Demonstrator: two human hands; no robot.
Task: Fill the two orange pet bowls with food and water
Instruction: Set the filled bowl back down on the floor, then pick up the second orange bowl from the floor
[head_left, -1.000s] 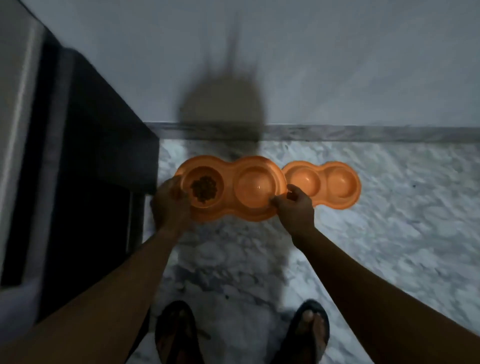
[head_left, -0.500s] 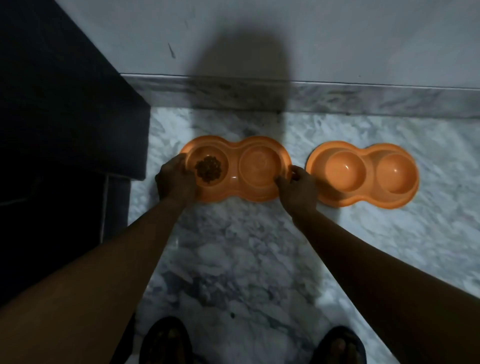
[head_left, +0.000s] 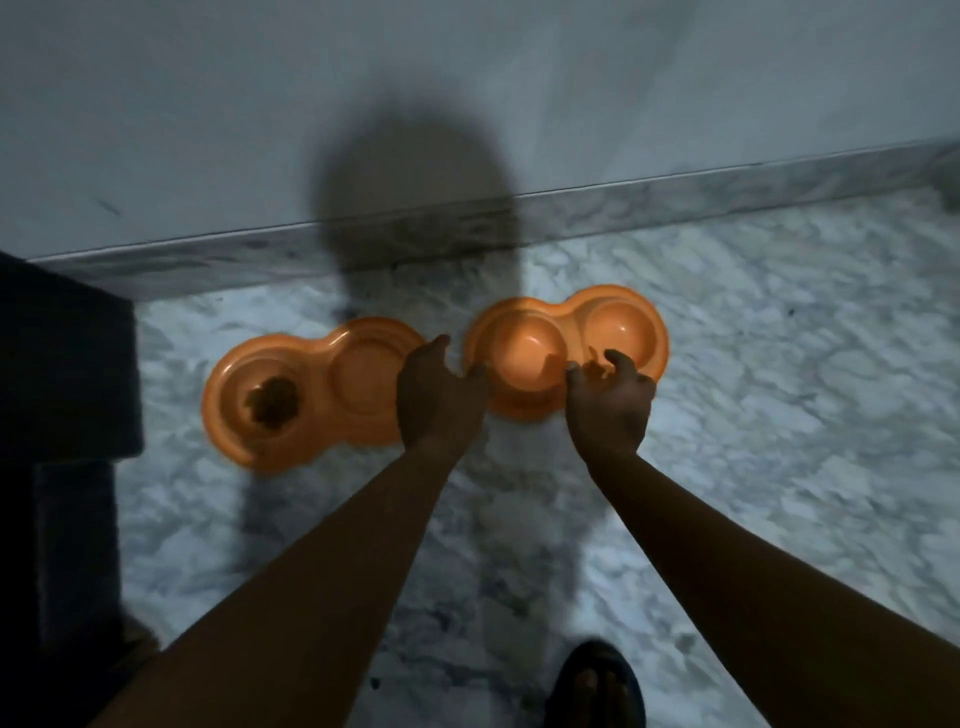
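Marble floor (head_left: 779, 415), dim light. Left hand (head_left: 439, 395) spread, fingers straight, covering the right end of the first orange bowl (head_left: 311, 395). Its thumb reaches the rim of the second orange bowl (head_left: 623, 332), just to its right. Kibble (head_left: 272, 404) sits in the first bowl's far well, well left of that hand.

Right hand (head_left: 610, 402) over the second bowl's near rim, fingers curled. Blurred; cannot tell whether it grips.

Dark cabinet (head_left: 62, 364) far left of the left hand. Wall (head_left: 675, 78) and skirting (head_left: 675, 202) beyond both hands. Sandalled foot (head_left: 597, 686) behind the right hand.
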